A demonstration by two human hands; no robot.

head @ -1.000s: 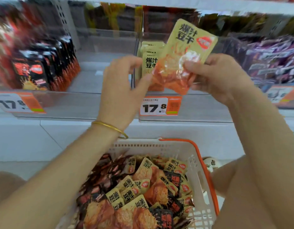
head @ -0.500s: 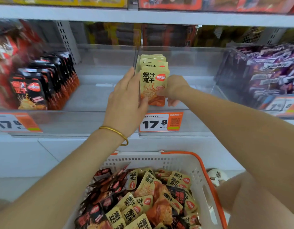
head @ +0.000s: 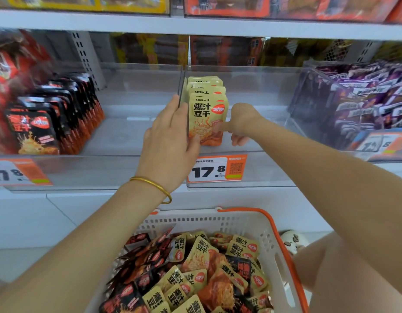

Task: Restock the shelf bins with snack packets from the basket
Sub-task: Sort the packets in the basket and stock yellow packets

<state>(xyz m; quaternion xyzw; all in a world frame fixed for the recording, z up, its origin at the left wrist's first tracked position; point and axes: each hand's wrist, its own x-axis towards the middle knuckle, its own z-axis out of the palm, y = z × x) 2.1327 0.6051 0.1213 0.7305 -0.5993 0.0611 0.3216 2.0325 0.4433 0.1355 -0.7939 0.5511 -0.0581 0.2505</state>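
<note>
A row of yellow snack packets stands upright in the clear middle shelf bin (head: 252, 168). The front yellow packet (head: 206, 116) faces me. My left hand (head: 170, 141) lies with straight fingers against the packet's left side and the bin's divider, thumb touching the lower left corner. My right hand (head: 240, 123) is curled at the packet's right edge and pinches it there. Below, the white basket (head: 270, 240) with orange handle holds several yellow and black packets (head: 195, 274).
Black packets (head: 48, 118) fill the left part of the neighbouring bin, with bare floor beside them. A bin of purple packets (head: 364, 102) stands at the right. Price tags hang on the bin fronts. A shelf with more goods runs overhead.
The yellow packet, held up in both hands a second ago, went down into the middle bin at the front of the row. Both hands stay on its edges.
</note>
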